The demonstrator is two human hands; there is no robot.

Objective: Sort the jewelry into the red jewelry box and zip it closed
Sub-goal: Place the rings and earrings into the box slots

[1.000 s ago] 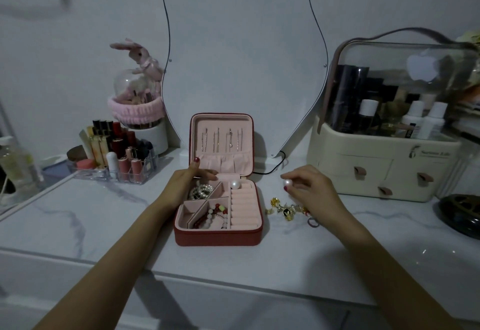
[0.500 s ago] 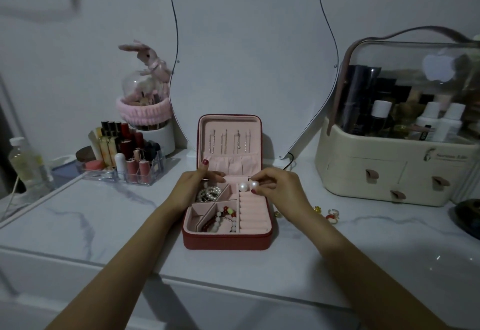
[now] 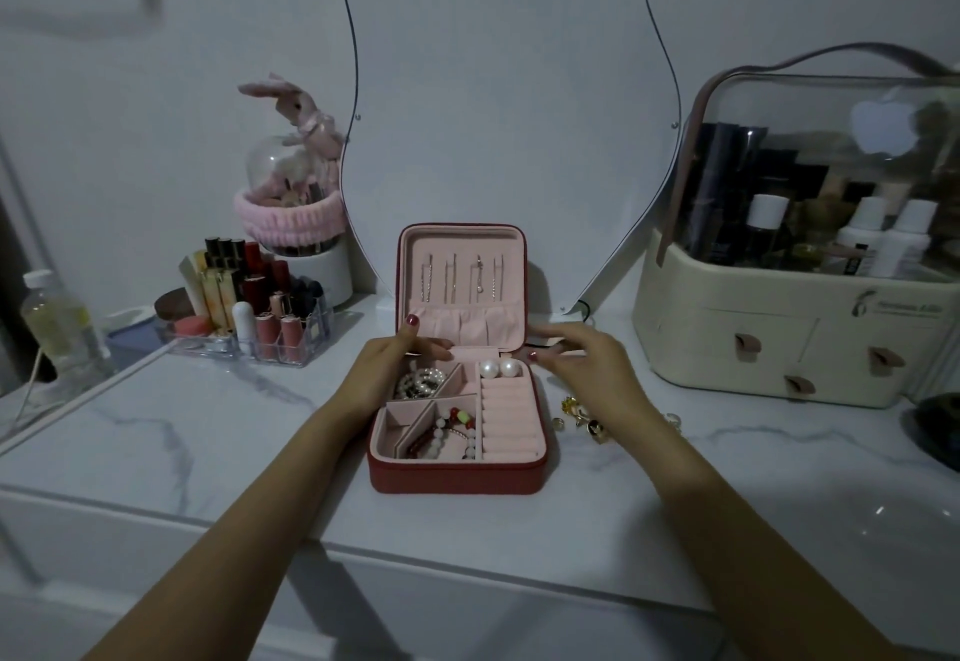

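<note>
The red jewelry box lies open at the middle of the marble top, its pink lid upright with chains hanging inside. Two pearl earrings sit side by side at the top of the ring rolls. A pearl bracelet fills the back left compartment, and beaded bracelets lie in the front one. My left hand rests on the box's back left corner, fingers against the lid hinge. Just right of the box hovers my right hand, fingers apart and empty. Gold jewelry and rings lie on the table beside it.
A lipstick organiser and a pink bunny jar stand at the back left. A curved mirror leans behind the box. A cream cosmetics case fills the right side, with a dark dish at the far right edge.
My right hand carried a pearl earring from the table to the box, set it next to the first pearl, and has drawn back to the right, empty. The left hand stayed put.
</note>
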